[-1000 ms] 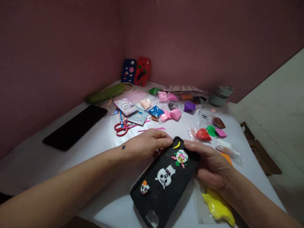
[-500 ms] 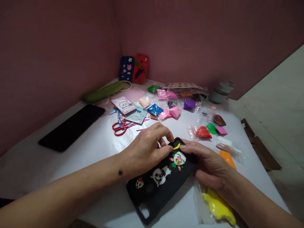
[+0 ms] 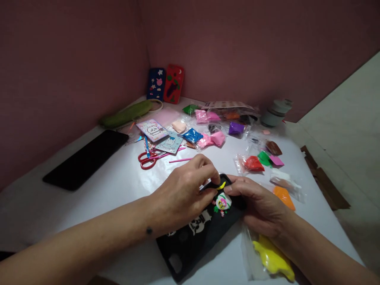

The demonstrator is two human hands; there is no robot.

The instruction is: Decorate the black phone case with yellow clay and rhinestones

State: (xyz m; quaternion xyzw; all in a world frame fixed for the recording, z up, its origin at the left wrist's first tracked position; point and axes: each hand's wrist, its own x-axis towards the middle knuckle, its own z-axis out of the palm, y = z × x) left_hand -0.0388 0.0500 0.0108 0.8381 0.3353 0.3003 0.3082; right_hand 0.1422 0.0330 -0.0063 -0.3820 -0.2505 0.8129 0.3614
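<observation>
The black phone case point(image 3: 208, 239) lies slantwise at the near side of the white surface point(image 3: 113, 182), decorated face up, its cutout end toward the viewer. The right hand point(image 3: 263, 202) clasps the far right corner of the case, that grip closed on it with the thumb laid over the face. The left hand point(image 3: 190, 194) reaches across the case with fingers bent; its thumb and forefinger come close together at the left end of a small yellow banana shape point(image 3: 222, 185), though whether this grip pinches the shape or merely touches it cannot be told. Just below the banana sits a white round figure point(image 3: 223, 201) with a pink and yellow middle, and farther down a white skull-like figure point(image 3: 198, 224), partly covered by the left hand. A bag of yellow clay point(image 3: 273, 257) lies beside the right forearm, with an orange packet point(image 3: 284, 198) beyond it. Past the left hand are a thin pink stick point(image 3: 180, 160) and red-handled scissors point(image 3: 147, 161).
</observation>
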